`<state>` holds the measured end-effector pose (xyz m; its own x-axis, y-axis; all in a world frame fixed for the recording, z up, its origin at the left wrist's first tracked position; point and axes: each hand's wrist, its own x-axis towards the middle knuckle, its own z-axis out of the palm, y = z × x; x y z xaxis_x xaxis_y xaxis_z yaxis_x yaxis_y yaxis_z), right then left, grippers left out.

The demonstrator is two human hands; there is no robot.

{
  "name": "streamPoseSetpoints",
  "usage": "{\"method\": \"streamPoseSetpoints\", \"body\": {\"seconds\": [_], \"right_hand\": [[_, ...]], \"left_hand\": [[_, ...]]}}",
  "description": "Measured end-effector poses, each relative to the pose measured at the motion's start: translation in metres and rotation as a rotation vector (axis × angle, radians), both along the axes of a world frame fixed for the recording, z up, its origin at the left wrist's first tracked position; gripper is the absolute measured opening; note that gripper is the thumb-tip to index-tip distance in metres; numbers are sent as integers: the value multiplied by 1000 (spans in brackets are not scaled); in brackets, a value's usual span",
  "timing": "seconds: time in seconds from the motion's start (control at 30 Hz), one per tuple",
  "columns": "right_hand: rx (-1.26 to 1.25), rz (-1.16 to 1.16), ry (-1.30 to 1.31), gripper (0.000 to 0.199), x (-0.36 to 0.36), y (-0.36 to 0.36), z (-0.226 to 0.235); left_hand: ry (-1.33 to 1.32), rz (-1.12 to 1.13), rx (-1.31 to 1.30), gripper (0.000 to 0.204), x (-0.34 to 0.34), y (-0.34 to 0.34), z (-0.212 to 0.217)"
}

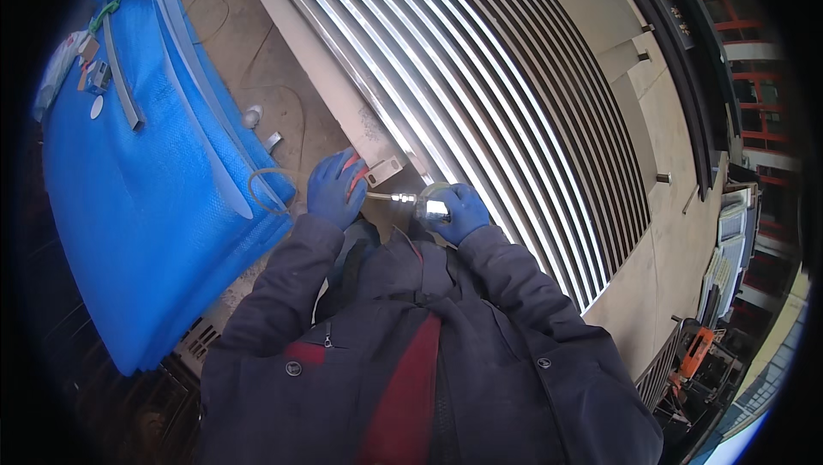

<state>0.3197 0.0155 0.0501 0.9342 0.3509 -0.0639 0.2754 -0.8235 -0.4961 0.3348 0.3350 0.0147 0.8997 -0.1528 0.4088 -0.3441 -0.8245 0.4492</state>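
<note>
My left hand (333, 191), in a blue glove, is closed around a red-edged object (356, 172). From it a pale, slotted rectangular piece (384, 172) sticks out beside the end of the metal bars (420, 62). My right hand (467, 210), also gloved in blue, is wrapped around an air tool (434, 208) whose body it mostly covers. A shiny hose coupling (401, 198) joins the tool to a thin air hose (270, 192), which passes by my left hand and loops on the left.
Long silver and dark bars lie side by side across a pale bench (321, 79). On the left, a stack of blue sheets (146, 208) carries a grey strip (120, 79) and small items. An orange machine part (696, 352) stands at the lower right.
</note>
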Motion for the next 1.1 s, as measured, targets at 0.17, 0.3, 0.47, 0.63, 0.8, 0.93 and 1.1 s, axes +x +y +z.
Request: {"method": "streamPoseSetpoints", "body": {"seconds": [0.17,0.3,0.47,0.63,0.8,0.93,1.1], "right_hand": [[-74,-39,-83,53,13,4,-2],[-76,-69,-24,54,22,7,-16],[-120,88,-8,52,39,8,-41],[-227,161,138,54,54,0,-51],[-313,278,149,53,65,-2,-53],[-405,332,118,46,93,12,-60],[-381,476,19,50,133,28,-64]], "left_hand": [[654,-303,34,39,21,44,-28],[654,-101,-55,42,-46,49,-11],[1125,175,-352,46,-126,13,14],[1035,337,-441,55,-139,-23,-14],[986,464,-471,66,-145,-41,-19],[1168,465,-614,73,-140,-45,-7],[1077,522,-532,72,-135,-48,-11]]}}
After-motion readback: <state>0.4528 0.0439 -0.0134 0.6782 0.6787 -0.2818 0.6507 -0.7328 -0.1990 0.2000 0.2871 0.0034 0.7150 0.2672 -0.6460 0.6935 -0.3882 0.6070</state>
